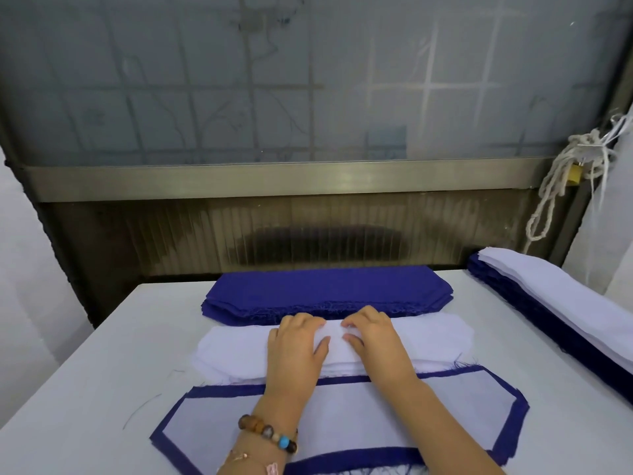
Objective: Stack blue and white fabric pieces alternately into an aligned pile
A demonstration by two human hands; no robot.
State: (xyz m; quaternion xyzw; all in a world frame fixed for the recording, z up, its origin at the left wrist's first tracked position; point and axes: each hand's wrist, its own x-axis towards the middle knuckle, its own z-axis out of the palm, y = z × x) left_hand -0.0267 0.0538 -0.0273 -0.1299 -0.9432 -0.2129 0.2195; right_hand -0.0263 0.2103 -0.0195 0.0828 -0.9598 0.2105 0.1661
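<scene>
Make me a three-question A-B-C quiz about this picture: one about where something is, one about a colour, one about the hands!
1. Where is the blue stack? A. Behind the white stack. B. On the floor. C. Inside a box.
2. What colour is the top piece of the near pile? A. Red. B. White. C. Green.
3. What are the left hand and right hand doing? A. Holding scissors. B. Clapping. C. Resting on the white stack.
Answers: 1 A, it lies just beyond the white stack. 2 B, white, with a blue border around it. 3 C, both lie on it.
</scene>
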